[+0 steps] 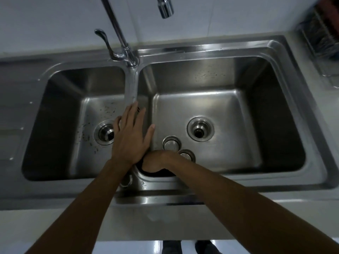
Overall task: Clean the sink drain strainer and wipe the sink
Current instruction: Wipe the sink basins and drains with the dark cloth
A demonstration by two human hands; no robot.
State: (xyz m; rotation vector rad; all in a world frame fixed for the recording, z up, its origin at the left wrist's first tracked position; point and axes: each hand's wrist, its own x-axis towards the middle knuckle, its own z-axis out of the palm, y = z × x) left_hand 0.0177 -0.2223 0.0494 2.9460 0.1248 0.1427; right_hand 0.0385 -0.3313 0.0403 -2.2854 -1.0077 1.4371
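A steel double sink (293, 114) fills the view. My left hand (131, 136) lies flat and open on the divider between the basins, fingers spread. My right hand (157, 160) is closed over a dark cloth (156, 172) pressed into the near left corner of the right basin. Two drain strainers rest on the right basin floor: one (171, 143) beside my right hand, the other (187, 155) partly behind my wrist. Both drain holes are uncovered, the left (103, 133) and the right (200, 129).
The faucet (126, 50) rises from the back of the divider, its spout head (166, 8) over the right basin. A wire dish rack (322, 39) stands on the counter at far right. Dark specks dot the left basin floor.
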